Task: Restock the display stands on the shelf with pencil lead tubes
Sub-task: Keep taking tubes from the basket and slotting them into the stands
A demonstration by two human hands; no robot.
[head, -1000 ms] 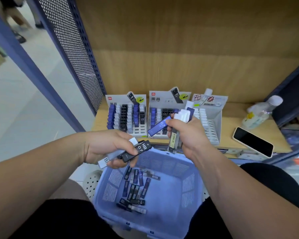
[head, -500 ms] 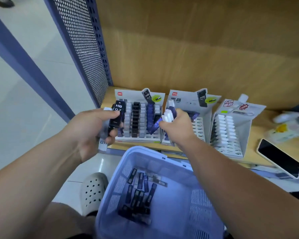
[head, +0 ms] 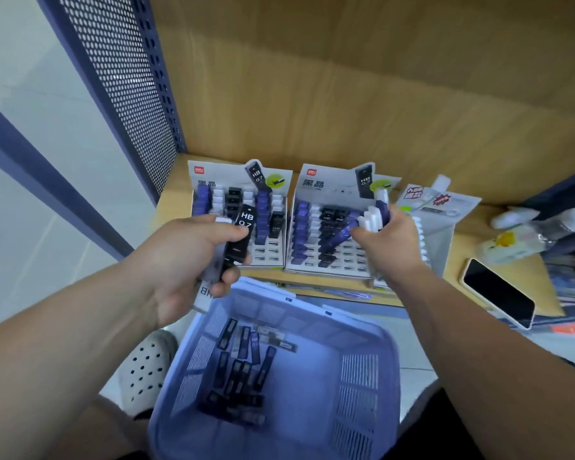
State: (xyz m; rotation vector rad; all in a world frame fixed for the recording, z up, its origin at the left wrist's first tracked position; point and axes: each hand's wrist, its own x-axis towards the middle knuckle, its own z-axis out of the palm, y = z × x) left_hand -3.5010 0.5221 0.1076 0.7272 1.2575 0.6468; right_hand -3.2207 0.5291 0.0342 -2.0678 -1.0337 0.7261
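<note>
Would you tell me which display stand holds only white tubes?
The rightmost stand, nearest the phone; the left stand and middle stand mix blue, black and white tubes.

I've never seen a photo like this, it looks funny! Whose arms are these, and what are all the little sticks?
It's no robot. A person wears a camera on the head, so you look down at their own arms. The left hand holds a black tube marked HB. The right hand holds a bunch of white and blue tubes. These are pencil lead tubes. On the wooden shelf are card stands with slots for them, and a phone. Below sits a blue basket with spare tubes.
</note>
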